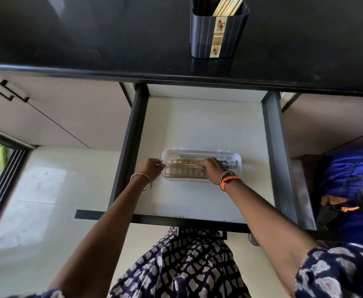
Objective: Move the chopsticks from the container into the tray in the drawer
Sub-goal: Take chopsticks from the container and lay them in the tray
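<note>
A white slotted tray point(202, 152) lies in the open drawer point(197, 125). Pale wooden chopsticks point(181, 165) lie lengthwise inside it. My left hand point(152, 167) pinches the tray's left end, where the chopstick tips are. My right hand point(210, 168) rests over the tray's right half with its fingers closed on the chopsticks. On the black counter above stands a dark blue container point(218, 31) with a floral strip, and several more chopsticks point(227, 5) stick out of it.
The drawer has dark side rails point(131, 136) and a white floor around the tray. A small white-and-blue item point(227, 162) lies at the tray's right end. Cabinet doors with black handles point(6, 91) are at the left. A blue bag point(352, 190) sits at the right.
</note>
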`<state>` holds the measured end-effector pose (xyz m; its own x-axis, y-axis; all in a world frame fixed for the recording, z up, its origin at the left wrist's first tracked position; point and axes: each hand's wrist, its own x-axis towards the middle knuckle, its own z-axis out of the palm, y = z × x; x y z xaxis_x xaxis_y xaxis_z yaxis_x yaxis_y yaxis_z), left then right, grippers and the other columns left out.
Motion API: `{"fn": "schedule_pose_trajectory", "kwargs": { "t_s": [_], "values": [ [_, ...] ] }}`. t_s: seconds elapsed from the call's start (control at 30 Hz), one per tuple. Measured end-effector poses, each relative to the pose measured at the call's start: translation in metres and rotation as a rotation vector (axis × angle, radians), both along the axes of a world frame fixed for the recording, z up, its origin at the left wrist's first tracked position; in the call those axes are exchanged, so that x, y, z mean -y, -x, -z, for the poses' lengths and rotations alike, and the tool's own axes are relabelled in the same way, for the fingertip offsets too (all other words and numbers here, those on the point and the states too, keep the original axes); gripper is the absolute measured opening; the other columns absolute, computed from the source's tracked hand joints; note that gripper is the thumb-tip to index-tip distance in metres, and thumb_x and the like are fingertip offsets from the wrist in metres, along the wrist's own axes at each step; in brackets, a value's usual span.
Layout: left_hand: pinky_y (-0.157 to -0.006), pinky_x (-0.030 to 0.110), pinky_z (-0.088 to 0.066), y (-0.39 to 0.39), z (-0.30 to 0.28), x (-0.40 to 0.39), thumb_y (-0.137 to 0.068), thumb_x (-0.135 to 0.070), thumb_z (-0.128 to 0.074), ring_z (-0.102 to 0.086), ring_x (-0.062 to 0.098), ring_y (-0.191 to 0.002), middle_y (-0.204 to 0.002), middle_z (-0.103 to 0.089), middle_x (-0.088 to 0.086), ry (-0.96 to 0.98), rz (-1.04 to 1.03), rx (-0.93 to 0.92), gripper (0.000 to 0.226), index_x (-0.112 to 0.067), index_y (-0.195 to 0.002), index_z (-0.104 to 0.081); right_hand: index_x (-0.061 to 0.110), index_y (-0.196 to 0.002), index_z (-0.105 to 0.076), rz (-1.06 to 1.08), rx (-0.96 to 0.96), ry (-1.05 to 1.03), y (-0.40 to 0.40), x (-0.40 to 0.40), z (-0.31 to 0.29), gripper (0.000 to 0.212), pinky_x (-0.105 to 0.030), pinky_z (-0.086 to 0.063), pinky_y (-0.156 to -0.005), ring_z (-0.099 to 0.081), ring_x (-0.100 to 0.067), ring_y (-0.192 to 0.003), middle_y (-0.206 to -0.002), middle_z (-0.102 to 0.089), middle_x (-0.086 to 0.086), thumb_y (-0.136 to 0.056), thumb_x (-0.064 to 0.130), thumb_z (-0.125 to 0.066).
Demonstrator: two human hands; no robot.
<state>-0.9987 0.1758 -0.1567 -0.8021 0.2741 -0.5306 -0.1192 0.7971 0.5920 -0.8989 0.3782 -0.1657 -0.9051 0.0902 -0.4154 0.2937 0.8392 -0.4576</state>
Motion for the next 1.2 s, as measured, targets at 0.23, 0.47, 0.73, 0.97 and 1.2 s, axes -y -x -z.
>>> {"fn": "schedule_pose_trajectory", "kwargs": {
  "t_s": [0.23, 0.47, 0.73, 0.97, 1.2],
  "values": [
    [-0.089, 0.050, -0.053, 0.005, 0.009, 0.004, -0.088, -0.004, -0.058, -0.053, 0.022, -0.062, -0.059, -0.054, 0.006, -0.135, -0.160, 0.176, 0.018, 0.008, -0.101, -0.062, 0.021, -0.129, -0.060, -0.033, -0.005, 0.034, 0.006, -0.004, 0.003, 0.057, -0.030, -0.055, -0.084, -0.068, -0.012, -0.103, -0.125, -0.066, -0.006, -0.088, -0.013, -0.039],
    [-0.074, 0.036, -0.055, 0.003, 0.004, 0.002, -0.087, -0.005, -0.059, -0.053, 0.017, -0.060, -0.067, -0.058, 0.011, -0.163, -0.208, 0.203, 0.023, 0.009, -0.106, -0.061, 0.018, -0.123, -0.064, -0.026, -0.023, -0.008, 0.005, -0.007, 0.006, 0.045, -0.027, -0.052, -0.079, -0.068, -0.021, -0.099, -0.108, -0.067, -0.009, -0.090, -0.006, -0.046],
    [-0.084, 0.024, -0.042, 0.013, -0.054, -0.020, -0.089, -0.003, -0.052, -0.061, 0.032, -0.108, -0.117, -0.063, 0.021, -0.173, -0.025, -0.169, 0.028, -0.001, -0.117, -0.055, 0.016, -0.105, -0.071, -0.060, -0.241, -0.126, 0.022, -0.012, -0.032, 0.026, -0.030, -0.051, -0.073, -0.064, -0.027, -0.100, -0.103, -0.068, -0.004, -0.090, 0.008, -0.052],
    [-0.088, 0.024, -0.047, 0.086, -0.173, -0.134, -0.087, 0.001, -0.048, -0.063, 0.021, -0.101, -0.113, -0.066, 0.012, -0.457, 0.170, -0.623, 0.030, -0.007, -0.114, -0.060, 0.010, -0.097, -0.074, 0.260, -0.850, -0.098, 0.102, -0.068, -0.172, 0.022, -0.035, -0.054, -0.067, -0.068, -0.028, -0.082, -0.090, -0.073, -0.009, -0.090, 0.017, -0.054],
    [-0.096, 0.035, -0.046, 0.160, -0.236, -0.214, -0.090, -0.008, -0.045, -0.051, 0.024, -0.118, -0.128, -0.057, 0.010, -0.380, 0.263, -0.878, 0.036, -0.013, -0.124, -0.054, 0.000, -0.095, -0.073, 0.707, -1.052, 0.112, 0.196, -0.159, -0.254, 0.017, -0.008, -0.048, -0.070, -0.069, -0.018, -0.085, -0.093, -0.074, -0.011, -0.087, 0.003, -0.058]
  ]
}}
